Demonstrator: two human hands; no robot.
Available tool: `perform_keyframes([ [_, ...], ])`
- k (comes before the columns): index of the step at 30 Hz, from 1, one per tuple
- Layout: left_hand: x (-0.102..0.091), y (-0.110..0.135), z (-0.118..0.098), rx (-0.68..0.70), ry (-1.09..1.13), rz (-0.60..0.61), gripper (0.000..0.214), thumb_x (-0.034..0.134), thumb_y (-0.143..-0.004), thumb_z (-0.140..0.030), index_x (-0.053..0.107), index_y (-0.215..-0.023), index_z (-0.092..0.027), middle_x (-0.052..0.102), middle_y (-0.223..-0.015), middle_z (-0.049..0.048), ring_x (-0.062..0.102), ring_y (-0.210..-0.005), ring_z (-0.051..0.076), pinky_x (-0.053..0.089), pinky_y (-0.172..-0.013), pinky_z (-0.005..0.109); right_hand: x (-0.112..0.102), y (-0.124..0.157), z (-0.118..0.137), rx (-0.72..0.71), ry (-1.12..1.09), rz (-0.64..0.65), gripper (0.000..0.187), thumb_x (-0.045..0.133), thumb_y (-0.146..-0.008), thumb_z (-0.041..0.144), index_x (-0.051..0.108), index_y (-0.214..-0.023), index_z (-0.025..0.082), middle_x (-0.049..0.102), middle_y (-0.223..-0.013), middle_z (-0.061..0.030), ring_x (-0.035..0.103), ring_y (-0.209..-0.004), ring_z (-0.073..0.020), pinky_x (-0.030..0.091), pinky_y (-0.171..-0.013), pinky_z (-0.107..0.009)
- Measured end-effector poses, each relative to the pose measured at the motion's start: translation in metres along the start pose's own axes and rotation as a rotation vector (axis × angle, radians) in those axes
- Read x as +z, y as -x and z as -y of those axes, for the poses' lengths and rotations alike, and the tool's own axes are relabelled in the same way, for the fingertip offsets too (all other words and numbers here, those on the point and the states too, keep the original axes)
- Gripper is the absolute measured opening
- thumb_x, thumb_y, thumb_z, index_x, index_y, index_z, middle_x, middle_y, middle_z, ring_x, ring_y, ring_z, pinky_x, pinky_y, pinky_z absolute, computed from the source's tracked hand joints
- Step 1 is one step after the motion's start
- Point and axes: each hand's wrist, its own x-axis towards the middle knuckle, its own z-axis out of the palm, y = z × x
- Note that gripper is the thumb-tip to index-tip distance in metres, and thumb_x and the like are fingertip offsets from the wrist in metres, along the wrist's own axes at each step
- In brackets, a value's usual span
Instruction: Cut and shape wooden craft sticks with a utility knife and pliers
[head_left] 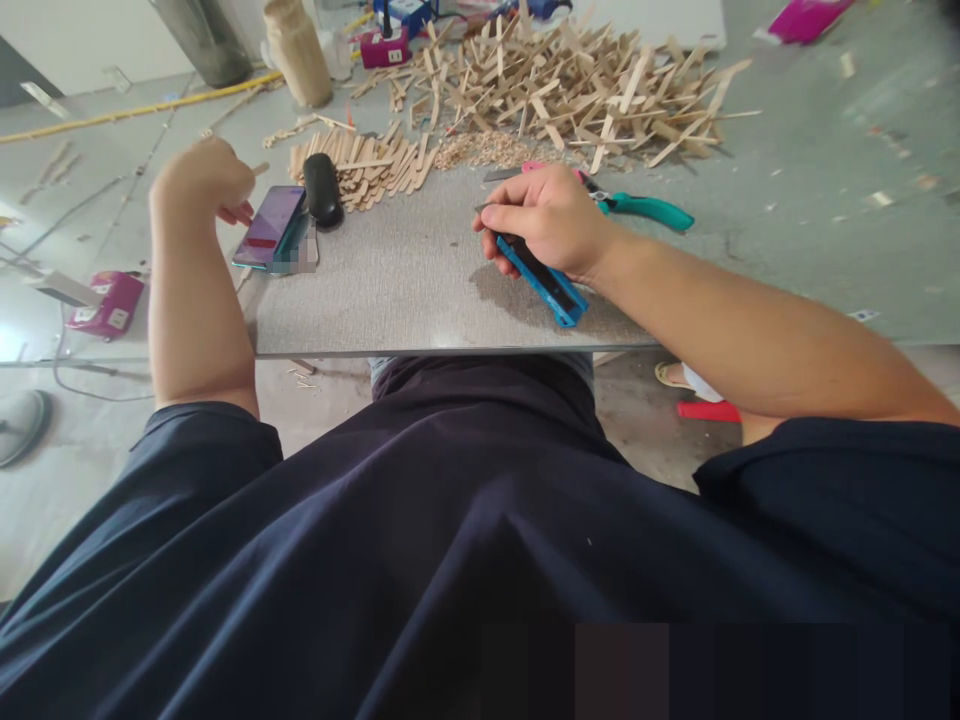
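My right hand is closed around a blue utility knife, a little above the front part of the table. Its blade end points to the far left, near my thumb and forefinger. My left hand is curled at the left, beside a phone; the tip of a wooden craft stick pokes out from its fingers. Right of the phone lies a black oval case. Behind it, a row of flat craft sticks is spread out. Green-handled pliers rest just beyond my right hand.
A large heap of craft sticks covers the table's far middle, with small wood chips before it. A tan jar stands back left. Purple power sockets and cables lie at the left. The table edge runs close to my body.
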Motion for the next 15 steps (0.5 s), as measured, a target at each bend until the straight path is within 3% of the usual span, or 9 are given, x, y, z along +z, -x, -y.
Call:
perform_keyframes([
  [2, 0.007, 0.019, -0.005, 0.0, 0.014, 0.01, 0.028, 0.08, -0.102, -0.043, 0.076, -0.113, -0.018, 0.091, -0.099, 0.0032, 0.076, -0.118, 0.024, 0.059, -0.131, 0.056, 0.0, 0.0, 0.0, 0.001, -0.006, -0.002, 0.029, 0.082, -0.106, 0.044, 0.071, -0.088, 0.023, 0.071, -0.072, -0.0012, 0.057, -0.056, -0.0141, 0.045, -0.048, -0.03],
  [4, 0.01, 0.03, -0.01, -0.015, 0.011, 0.042, 0.034, 0.076, -0.104, -0.051, 0.076, -0.118, -0.02, 0.091, -0.1, 0.0021, 0.076, -0.119, 0.023, 0.06, -0.128, 0.05, 0.001, -0.001, 0.0, -0.005, -0.013, -0.002, 0.026, 0.081, -0.104, 0.038, 0.072, -0.085, 0.023, 0.071, -0.071, -0.002, 0.058, -0.053, -0.0145, 0.045, -0.045, -0.031],
  [6, 0.007, 0.028, -0.013, -0.089, -0.048, 0.073, 0.029, 0.072, -0.106, -0.048, 0.077, -0.115, -0.021, 0.088, -0.086, 0.0013, 0.077, -0.113, 0.024, 0.059, -0.128, 0.05, 0.001, -0.002, 0.0, -0.016, -0.018, -0.004, 0.026, 0.081, -0.103, 0.037, 0.073, -0.083, 0.022, 0.07, -0.07, -0.0024, 0.059, -0.051, -0.0149, 0.045, -0.043, -0.03],
  [8, 0.001, 0.016, -0.014, -0.208, -0.186, 0.089, 0.019, 0.064, -0.108, -0.033, 0.078, -0.102, -0.021, 0.075, -0.063, 0.0006, 0.076, -0.095, 0.026, 0.059, -0.127, 0.057, 0.002, -0.003, 0.0, -0.014, -0.014, -0.003, 0.029, 0.084, -0.102, 0.041, 0.073, -0.083, 0.022, 0.071, -0.071, -0.0029, 0.059, -0.051, -0.015, 0.046, -0.042, -0.029],
  [9, -0.002, 0.009, -0.014, -0.244, -0.249, 0.105, 0.027, 0.055, -0.11, -0.024, 0.077, -0.094, -0.02, 0.069, -0.055, 0.0013, 0.073, -0.085, 0.026, 0.06, -0.124, 0.063, 0.002, -0.003, 0.0, -0.011, -0.011, -0.004, 0.032, 0.086, -0.102, 0.045, 0.073, -0.083, 0.023, 0.071, -0.071, -0.0031, 0.059, -0.051, -0.0149, 0.046, -0.042, -0.029],
  [11, -0.007, -0.001, -0.015, -0.239, -0.269, 0.123, 0.037, 0.046, -0.11, -0.015, 0.073, -0.086, -0.021, 0.067, -0.052, 0.0017, 0.07, -0.075, 0.025, 0.062, -0.121, 0.065, 0.002, -0.003, -0.001, -0.006, -0.005, -0.004, 0.036, 0.089, -0.102, 0.05, 0.073, -0.084, 0.023, 0.071, -0.071, -0.0033, 0.059, -0.051, -0.0149, 0.047, -0.042, -0.029],
  [15, -0.007, 0.001, -0.019, -0.233, -0.252, 0.146, 0.038, 0.045, -0.11, -0.013, 0.069, -0.083, -0.022, 0.069, -0.054, 0.0016, 0.071, -0.072, 0.023, 0.063, -0.119, 0.061, 0.002, -0.005, -0.004, -0.023, -0.014, -0.002, 0.035, 0.087, -0.103, 0.047, 0.073, -0.083, 0.022, 0.071, -0.069, -0.003, 0.059, -0.049, -0.0151, 0.047, -0.04, -0.028],
])
